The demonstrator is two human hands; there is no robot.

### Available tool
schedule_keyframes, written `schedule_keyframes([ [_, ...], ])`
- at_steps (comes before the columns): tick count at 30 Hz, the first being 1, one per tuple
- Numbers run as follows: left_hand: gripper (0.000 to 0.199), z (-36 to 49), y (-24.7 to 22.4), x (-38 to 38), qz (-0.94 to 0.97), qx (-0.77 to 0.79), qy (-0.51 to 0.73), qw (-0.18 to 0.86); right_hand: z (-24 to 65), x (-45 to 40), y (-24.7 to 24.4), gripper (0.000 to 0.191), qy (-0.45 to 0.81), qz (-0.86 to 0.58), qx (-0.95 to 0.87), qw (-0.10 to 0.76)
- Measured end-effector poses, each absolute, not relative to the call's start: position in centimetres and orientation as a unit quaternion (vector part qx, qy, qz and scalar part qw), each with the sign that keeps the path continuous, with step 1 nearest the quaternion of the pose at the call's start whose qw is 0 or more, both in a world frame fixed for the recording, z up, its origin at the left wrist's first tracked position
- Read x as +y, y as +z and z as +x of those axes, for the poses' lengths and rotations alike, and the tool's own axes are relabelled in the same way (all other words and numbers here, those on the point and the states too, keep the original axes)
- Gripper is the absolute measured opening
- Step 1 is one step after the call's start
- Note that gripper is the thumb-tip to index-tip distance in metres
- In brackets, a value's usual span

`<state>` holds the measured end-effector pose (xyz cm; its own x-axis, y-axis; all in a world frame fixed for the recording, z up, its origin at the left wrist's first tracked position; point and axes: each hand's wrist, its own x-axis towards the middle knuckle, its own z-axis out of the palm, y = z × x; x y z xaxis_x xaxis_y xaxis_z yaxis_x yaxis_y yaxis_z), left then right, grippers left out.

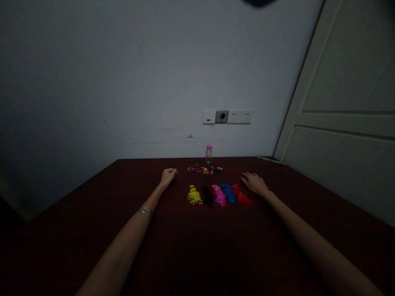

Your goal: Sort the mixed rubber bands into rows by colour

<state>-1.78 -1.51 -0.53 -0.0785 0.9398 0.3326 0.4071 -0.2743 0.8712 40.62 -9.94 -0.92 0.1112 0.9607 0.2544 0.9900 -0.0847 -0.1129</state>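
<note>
Small rubber bands lie sorted by colour in a row on the dark table: a yellow pile (194,195), a black pile (207,196), a pink pile (219,195), a blue pile (228,194) and a red pile (241,196). Behind them stretches a mixed multicoloured strip of bands (205,169). My left hand (168,176) rests on the table left of the yellow pile, its fingers curled in and nothing visible in them. To the right of the red pile, my right hand (254,182) lies palm down with fingers stretched out. Neither hand touches the bands.
A small clear bottle with a pink top (209,154) stands upright behind the mixed bands, near the wall. The dark red-brown table (197,246) reaches back to a pale wall with sockets (240,117). A white panelled door (339,102) is at the right.
</note>
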Motion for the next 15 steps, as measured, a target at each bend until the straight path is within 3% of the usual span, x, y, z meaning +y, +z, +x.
schedule_keyframes([
  [15,0.028,1.8,1.2,-0.6,0.692,0.525,0.446,0.218,40.7,-10.1,-1.7,0.046,-0.064,-0.746,-0.650,0.128],
])
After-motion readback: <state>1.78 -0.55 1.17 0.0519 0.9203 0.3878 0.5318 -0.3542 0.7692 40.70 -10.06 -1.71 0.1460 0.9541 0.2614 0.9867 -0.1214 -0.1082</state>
